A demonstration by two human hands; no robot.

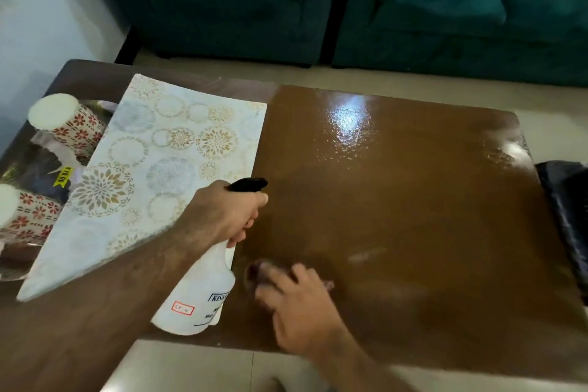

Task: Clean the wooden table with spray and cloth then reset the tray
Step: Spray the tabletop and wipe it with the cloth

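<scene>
Here the left hand (222, 213) grips the neck of a white spray bottle (199, 293), its fingers (251, 221) curled round the trigger under the black nozzle (248, 184), and the bottle hangs tilted just above the near edge of the wooden desk (413, 216). The right hand (299, 305) presses flat on a dark cloth (259, 270) on the desk, fingers spread and blurred, the cloth mostly hidden beneath them. Wet droplets shine on the desk's far side. A patterned placemat (152, 175) lies left of the bottle, its left edge overlapping a shiny tray (19, 267) that holds two floral candles (68, 121). A teal sofa (413, 9) stands beyond the desk.
</scene>
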